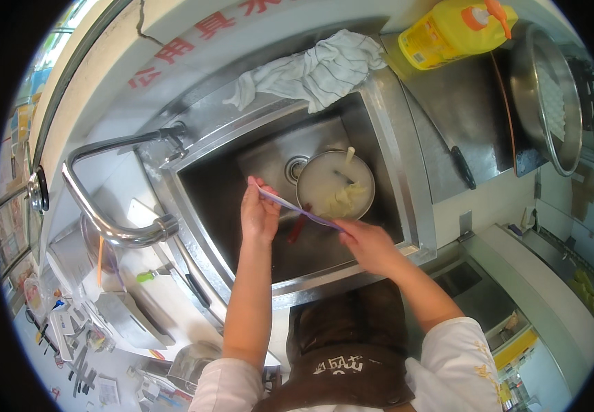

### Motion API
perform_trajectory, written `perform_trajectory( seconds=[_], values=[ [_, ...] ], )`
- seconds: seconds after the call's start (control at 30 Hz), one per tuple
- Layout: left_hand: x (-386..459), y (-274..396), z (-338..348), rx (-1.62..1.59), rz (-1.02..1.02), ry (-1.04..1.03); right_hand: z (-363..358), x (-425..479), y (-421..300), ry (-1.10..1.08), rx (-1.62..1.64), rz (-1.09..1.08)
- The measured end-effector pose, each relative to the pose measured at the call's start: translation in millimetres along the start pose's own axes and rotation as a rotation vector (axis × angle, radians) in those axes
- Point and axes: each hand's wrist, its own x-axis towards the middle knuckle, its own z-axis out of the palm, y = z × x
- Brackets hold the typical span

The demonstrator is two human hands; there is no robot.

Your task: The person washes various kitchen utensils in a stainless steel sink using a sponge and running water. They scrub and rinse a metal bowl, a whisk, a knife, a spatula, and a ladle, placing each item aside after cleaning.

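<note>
Over a stainless-steel sink (219, 242), I hold a long, thin purple-and-whitish utensil (297, 207), seen nearly edge-on. My right hand (371, 247) grips its purple handle end. The fingers of my left hand (261, 211) are curled around its pale far end. Beneath, in the basin beside the drain (296, 169), stands a round metal bowl (373, 190) of cloudy liquid. A pale yellow-green leafy or crumpled piece (346, 200) floats in it, and a cream-coloured handle (350, 154) sticks up at the far side. A dark red handle (297, 229) lies against the near left rim.
A curved chrome faucet (116, 232) reaches in from the left. A striped cloth (322, 67) lies on the back ledge. On the right counter are a yellow pump jug (451, 36), a black-handled knife (461, 167) and a large metal basin (521, 98). A green-handled tool (147, 276) lies left.
</note>
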Motion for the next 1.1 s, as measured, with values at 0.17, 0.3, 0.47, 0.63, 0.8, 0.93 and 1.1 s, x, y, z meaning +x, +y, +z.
perform_trajectory(
  seconds=[0.17, 0.3, 0.47, 0.63, 0.8, 0.93, 1.1],
  values=[
    [19, -19, -33, 0.926, 0.191, -0.002, -50, -26, 47, 0.558, -0.374, -0.119],
    [-5, -57, -15, 2.036, 0.043, -0.108, -100, -43, 93, 0.829, -0.549, 0.068],
    [-2, -81, -52, 1.716, -0.503, -0.096, -100, -27, 80, 0.93, -0.672, -0.087],
    [-58, -22, -13, 1.489, -0.659, -0.018, -14, 24, 48, 0.287, -0.322, -0.167],
    [-107, 20, -33, 1.186, -0.639, -0.056, 87, 116, 100, -0.081, -0.821, -0.086],
    [-113, 20, -18, 0.846, -0.734, 0.033, 109, 150, 146, -0.393, -1.266, 0.182],
    [-113, 0, -66, 0.919, -0.504, 0.081, 41, 113, 71, -0.504, -0.728, 0.05]
  ],
)
